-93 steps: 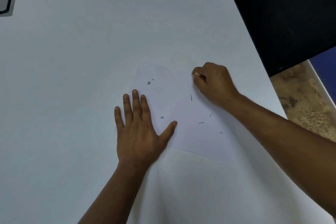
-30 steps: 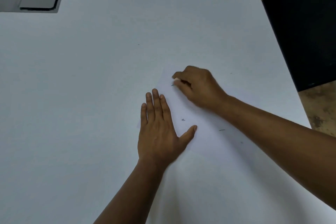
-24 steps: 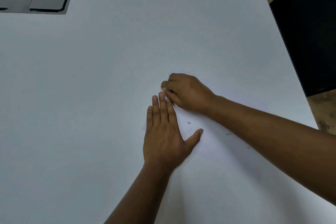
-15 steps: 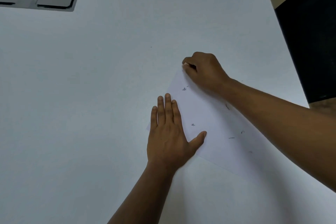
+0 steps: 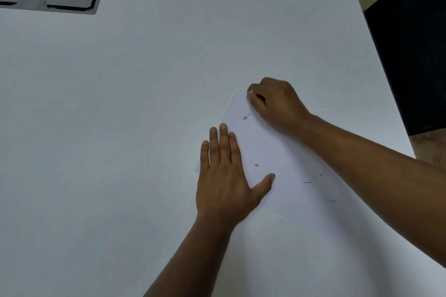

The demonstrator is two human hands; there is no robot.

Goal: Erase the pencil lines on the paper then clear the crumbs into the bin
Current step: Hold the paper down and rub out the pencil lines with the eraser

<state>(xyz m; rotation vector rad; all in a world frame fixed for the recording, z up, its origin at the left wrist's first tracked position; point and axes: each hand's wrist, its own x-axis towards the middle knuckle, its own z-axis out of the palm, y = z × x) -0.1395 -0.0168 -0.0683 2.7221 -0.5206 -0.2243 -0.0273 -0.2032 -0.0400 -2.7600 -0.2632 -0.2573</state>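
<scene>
The right hand (image 5: pixel 277 103) is clenched at the paper's (image 5: pixel 272 152) far corner; an eraser in its grip is too hidden to confirm. The left hand (image 5: pixel 224 176) lies flat, pinning the paper's left edge to the worktop (image 5: pixel 120 128). Crumbs (image 5: pixel 245 117) dot the sheet.

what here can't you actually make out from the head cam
Head view only:
- Eraser: hidden inside the curled right hand; only a pale bit shows at the fingertips.
- Paper: its near left corner lies under the flat left hand, its right side under the forearm.
- Pencil lines: too faint to tell from the crumbs.
- Bin: not in frame.
</scene>
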